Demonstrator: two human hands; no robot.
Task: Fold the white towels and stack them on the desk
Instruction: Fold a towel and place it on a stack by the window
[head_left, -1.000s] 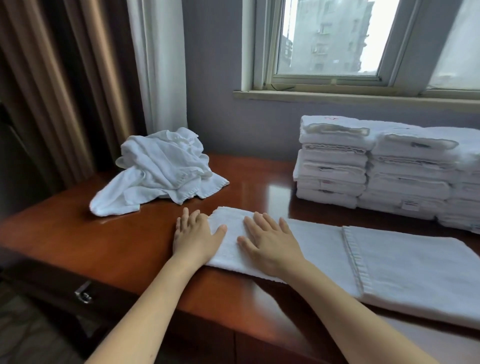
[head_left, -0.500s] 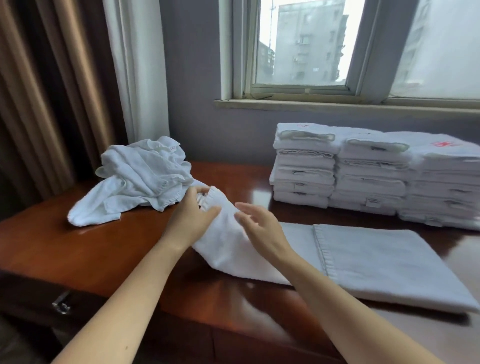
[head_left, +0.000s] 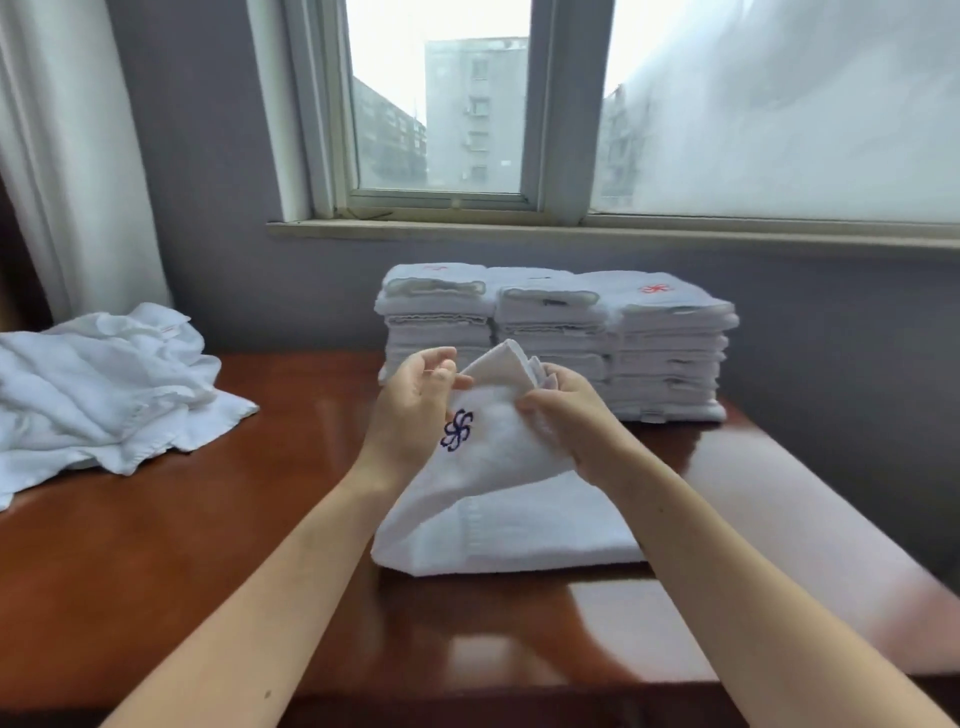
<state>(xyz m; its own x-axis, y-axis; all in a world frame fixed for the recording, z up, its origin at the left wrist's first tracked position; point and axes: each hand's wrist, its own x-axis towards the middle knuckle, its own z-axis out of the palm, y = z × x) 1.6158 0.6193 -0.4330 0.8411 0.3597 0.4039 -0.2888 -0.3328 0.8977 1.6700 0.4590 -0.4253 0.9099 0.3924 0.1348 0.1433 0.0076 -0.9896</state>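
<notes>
A white towel (head_left: 498, 499) with a dark blue embroidered mark lies partly on the desk (head_left: 208, 545), its left end lifted and carried over toward the right. My left hand (head_left: 415, 410) pinches that raised end on its left side. My right hand (head_left: 571, 415) grips the same end on its right. Behind them, against the wall, stand stacks of folded white towels (head_left: 556, 338), one with a red mark on top. A heap of unfolded white towels (head_left: 98, 395) lies at the desk's left.
The glossy brown desk runs to a front edge near me and a right edge by the grey wall. A window sill (head_left: 597, 234) sits above the stacks. A white curtain (head_left: 67, 156) hangs at the left.
Both hands went from pressing flat on the towel's left end to gripping it and lifting it up and rightward, folding it over. The camera view has swung right.
</notes>
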